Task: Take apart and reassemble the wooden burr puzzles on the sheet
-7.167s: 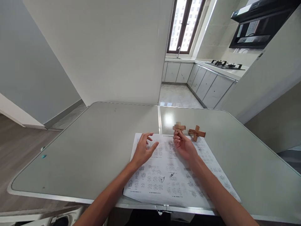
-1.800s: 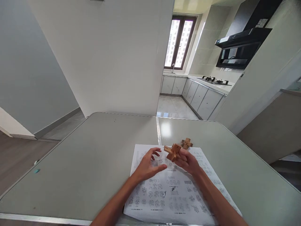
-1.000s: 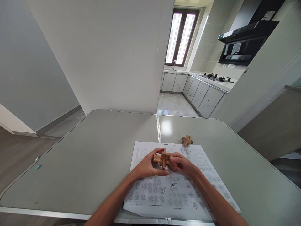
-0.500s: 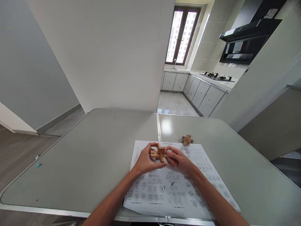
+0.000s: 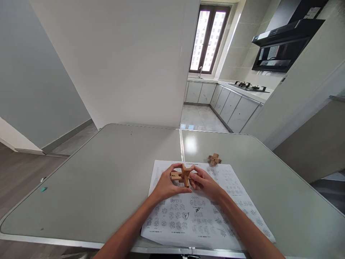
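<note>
Holding a wooden cross over a printed sheet, steadied from both sides; at 9 o'clock of the cross, left hand curved round in a fairly wide span, with fingers above and thumb below; at 3 o'clock, right hand closed narrow in a pinch on one end; could go wrong, by guess, through an uneven pull between both hands, perhaps working a bar loose and spilling wood onto the sheet; could also slip or tilt on the left, given so broad a span around so small a load; at 2 o'clock, by the far edge of the sheet, a second cross, perhaps open to a stray knock from right knuckles; at 9 o'clock, well apart near the rim of the tabletop, a small teal scrap; for containers, cupboards at 1 o'clock, beyond the tabletop, apparently closed, with contents hidden
</note>
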